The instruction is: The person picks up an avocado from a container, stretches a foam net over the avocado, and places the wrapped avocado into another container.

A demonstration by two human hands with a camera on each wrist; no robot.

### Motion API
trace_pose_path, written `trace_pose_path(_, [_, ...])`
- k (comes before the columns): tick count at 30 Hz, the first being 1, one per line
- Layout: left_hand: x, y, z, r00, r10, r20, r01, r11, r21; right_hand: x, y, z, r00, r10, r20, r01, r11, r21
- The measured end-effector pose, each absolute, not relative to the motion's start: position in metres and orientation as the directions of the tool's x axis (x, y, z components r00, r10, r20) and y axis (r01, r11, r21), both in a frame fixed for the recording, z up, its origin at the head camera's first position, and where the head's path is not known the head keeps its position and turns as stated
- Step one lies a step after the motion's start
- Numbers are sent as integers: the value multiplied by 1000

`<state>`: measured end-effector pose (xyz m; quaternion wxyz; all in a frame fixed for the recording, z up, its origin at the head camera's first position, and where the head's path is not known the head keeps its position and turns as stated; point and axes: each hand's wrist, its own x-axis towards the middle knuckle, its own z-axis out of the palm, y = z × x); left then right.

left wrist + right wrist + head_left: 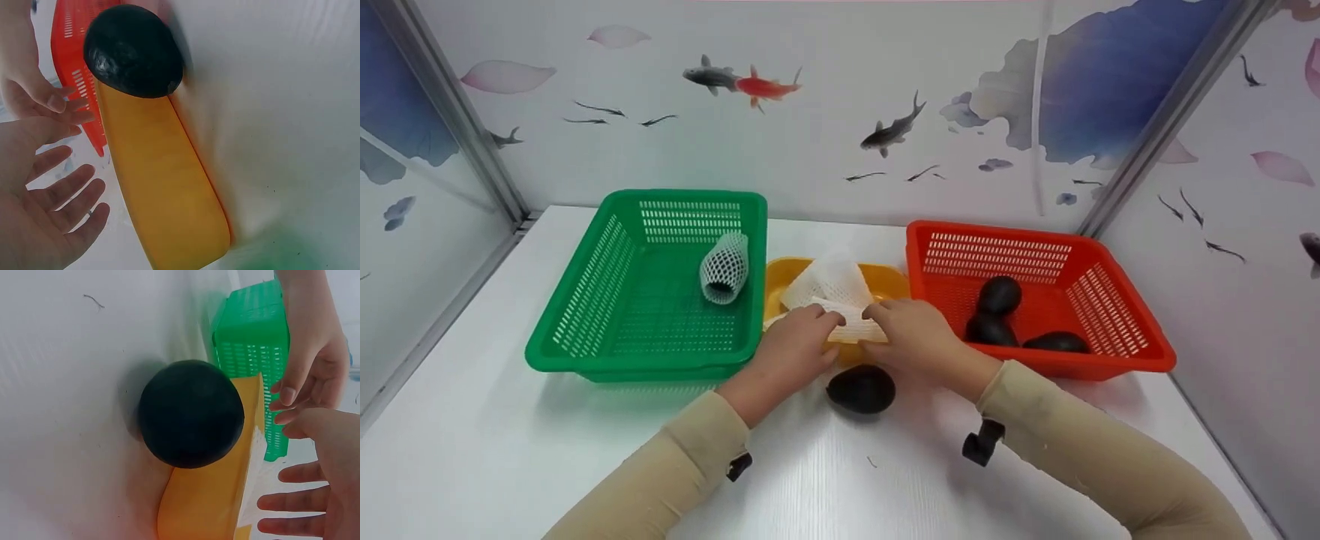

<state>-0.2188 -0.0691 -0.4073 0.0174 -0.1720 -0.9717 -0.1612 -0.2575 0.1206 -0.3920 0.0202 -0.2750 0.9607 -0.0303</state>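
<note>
At the yellow basket, I have left hand and right hand spread by the white nets; the dark fruit sits just in front, on the bench. Seemingly I'm selecting a net; next calls for pinching one.

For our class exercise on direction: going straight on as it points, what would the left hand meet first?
Probably the white foam netting in the yellow tub; whether the left hand touches it is unclear.
</note>
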Motion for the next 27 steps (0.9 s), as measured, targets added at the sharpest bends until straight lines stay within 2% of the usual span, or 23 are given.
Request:
trace_pose_path(11, [-232,-70,-405,-948,309,80,319,903,288,-278,114,-398,-856,-512,-75,-515,857,29])
trace_pose_path(20, [-238,-72,-407,-959,283,33,278,906,319,-288,106,-402,-851,-510,-124,-523,846,108])
trace_pose_path(27, [-237,-73,-407,-959,283,19,274,909,314,-292,106,-404,-831,-545,-109,-555,825,107])
